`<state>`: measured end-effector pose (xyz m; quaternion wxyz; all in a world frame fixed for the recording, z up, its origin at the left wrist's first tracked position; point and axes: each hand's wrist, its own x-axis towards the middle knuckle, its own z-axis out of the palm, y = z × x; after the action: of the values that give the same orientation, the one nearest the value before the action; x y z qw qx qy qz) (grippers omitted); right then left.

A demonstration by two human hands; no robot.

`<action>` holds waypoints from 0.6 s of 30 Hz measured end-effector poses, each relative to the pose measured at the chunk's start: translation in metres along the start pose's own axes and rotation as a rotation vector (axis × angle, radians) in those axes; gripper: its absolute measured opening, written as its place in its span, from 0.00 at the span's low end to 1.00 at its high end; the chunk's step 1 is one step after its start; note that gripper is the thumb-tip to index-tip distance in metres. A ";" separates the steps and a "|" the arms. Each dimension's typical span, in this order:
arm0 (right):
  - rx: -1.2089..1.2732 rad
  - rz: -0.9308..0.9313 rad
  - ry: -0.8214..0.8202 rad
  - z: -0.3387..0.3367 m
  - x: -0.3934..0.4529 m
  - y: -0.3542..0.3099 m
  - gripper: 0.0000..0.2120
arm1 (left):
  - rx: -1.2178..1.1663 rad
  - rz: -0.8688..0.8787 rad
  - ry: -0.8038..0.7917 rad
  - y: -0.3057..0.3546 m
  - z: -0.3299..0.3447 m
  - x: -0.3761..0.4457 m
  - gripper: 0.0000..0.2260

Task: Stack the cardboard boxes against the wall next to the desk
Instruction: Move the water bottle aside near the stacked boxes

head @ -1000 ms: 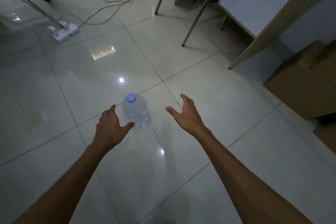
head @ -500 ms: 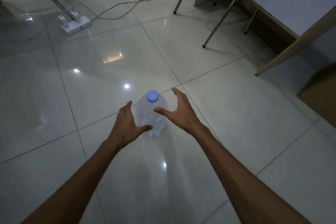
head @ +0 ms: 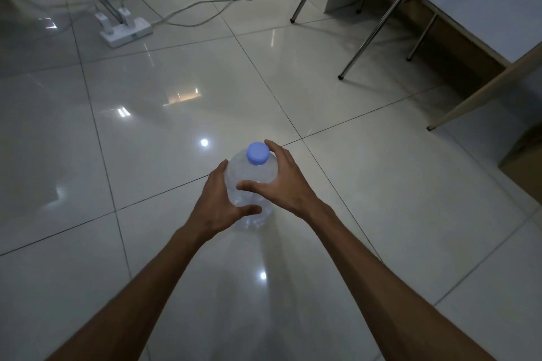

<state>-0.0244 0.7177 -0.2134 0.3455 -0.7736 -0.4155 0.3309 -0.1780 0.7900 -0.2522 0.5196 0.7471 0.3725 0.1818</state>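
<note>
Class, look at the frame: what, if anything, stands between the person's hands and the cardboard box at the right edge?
A clear bottle with a blue cap occupies both the left hand and the right hand. Only bare floor lies between them and the cardboard box.

1. A clear plastic water jug (head: pixel 249 182) with a blue cap (head: pixel 257 153) is standing upright on the glossy tiled floor (head: pixel 146 132).
2. The left hand (head: pixel 218 202) and right hand (head: pixel 283 182) are cupping its sides.
3. A cardboard box (head: pixel 525 164) is sitting at the right edge.

1 bottle (head: pixel 252 182), 2 hands, 1 cardboard box (head: pixel 525 164), 1 power strip (head: pixel 126 30).
</note>
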 end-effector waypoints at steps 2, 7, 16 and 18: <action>0.007 -0.027 0.012 0.007 0.004 0.005 0.47 | -0.040 0.044 -0.003 -0.002 0.004 0.002 0.33; -0.019 -0.078 0.006 0.013 0.006 0.018 0.51 | -0.056 0.029 -0.004 -0.015 0.014 0.003 0.45; 0.034 -0.115 0.086 -0.003 -0.009 0.014 0.46 | 0.011 0.042 0.015 -0.002 0.019 0.001 0.46; 0.078 -0.099 0.100 -0.015 -0.019 0.008 0.38 | 0.037 0.060 -0.006 0.011 0.019 -0.004 0.46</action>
<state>-0.0172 0.6941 -0.2075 0.4118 -0.7535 -0.4224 0.2903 -0.1644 0.7733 -0.2494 0.5012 0.7681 0.3514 0.1880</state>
